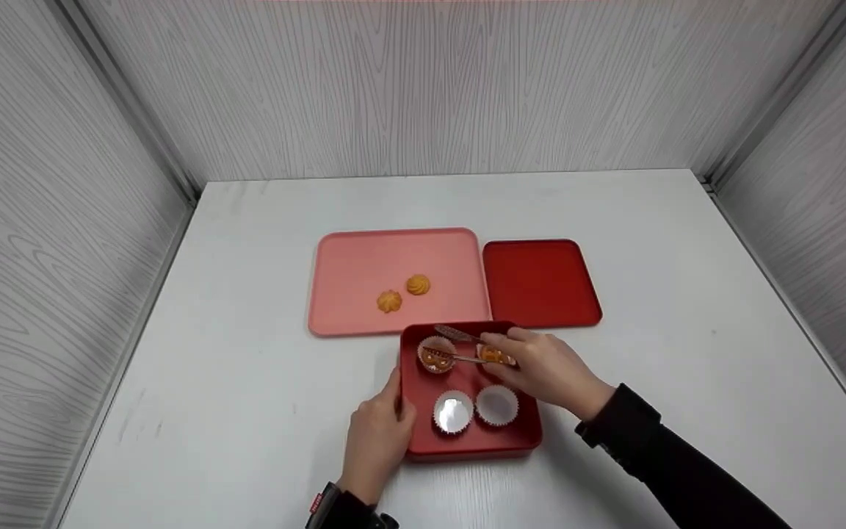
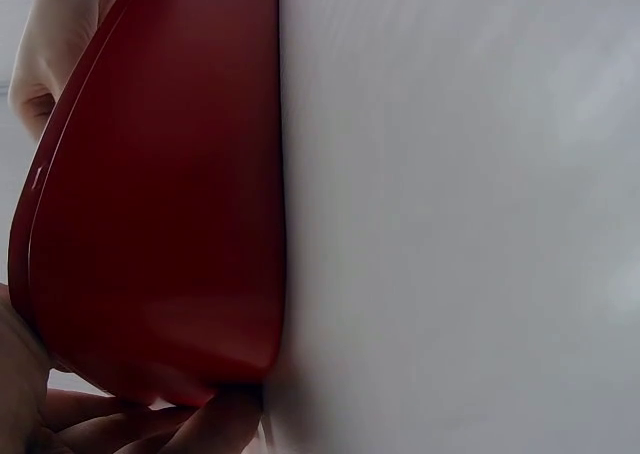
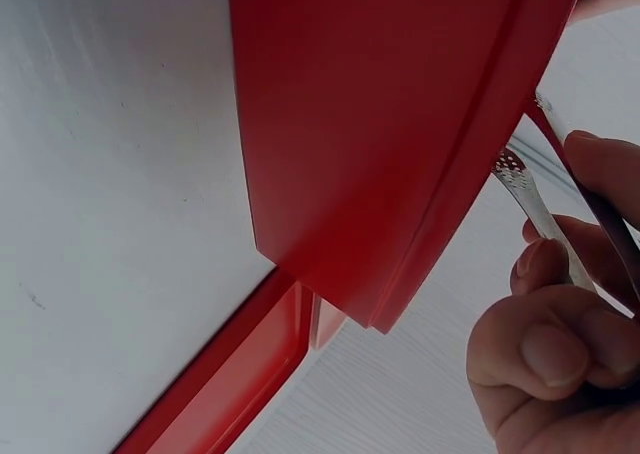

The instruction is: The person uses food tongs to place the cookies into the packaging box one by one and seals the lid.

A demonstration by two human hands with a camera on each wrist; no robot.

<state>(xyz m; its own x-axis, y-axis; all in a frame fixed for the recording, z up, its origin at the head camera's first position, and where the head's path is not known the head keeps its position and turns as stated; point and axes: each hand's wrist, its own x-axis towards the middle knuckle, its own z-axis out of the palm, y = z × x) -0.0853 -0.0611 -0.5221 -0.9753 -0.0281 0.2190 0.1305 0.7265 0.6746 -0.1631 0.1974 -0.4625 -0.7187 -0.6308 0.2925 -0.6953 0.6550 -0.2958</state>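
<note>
Metal tongs (image 1: 460, 335) with perforated ends are held in my right hand (image 1: 544, 367), above the back of a deep red box (image 1: 467, 448). Their tips stand apart; one is over the back-left paper cup (image 1: 421, 351), which has a golden cookie (image 1: 434, 361) in it. Another cookie (image 1: 495, 355) shows in the back-right cup, partly hidden by my right hand. Two white paper cups (image 1: 453, 412) at the front of the box show no cookie. My left hand (image 1: 379, 439) grips the box's left wall, thumb at the rim; its fingers (image 2: 120, 429) curl around the outside.
Behind the box lies a pink tray (image 1: 357, 264) carrying two golden swirled cookies (image 1: 418, 284). To its right is a flat red tray (image 1: 540, 283). Wood-grain panels (image 1: 408, 88) enclose the white table (image 1: 247, 294) at the back and both sides.
</note>
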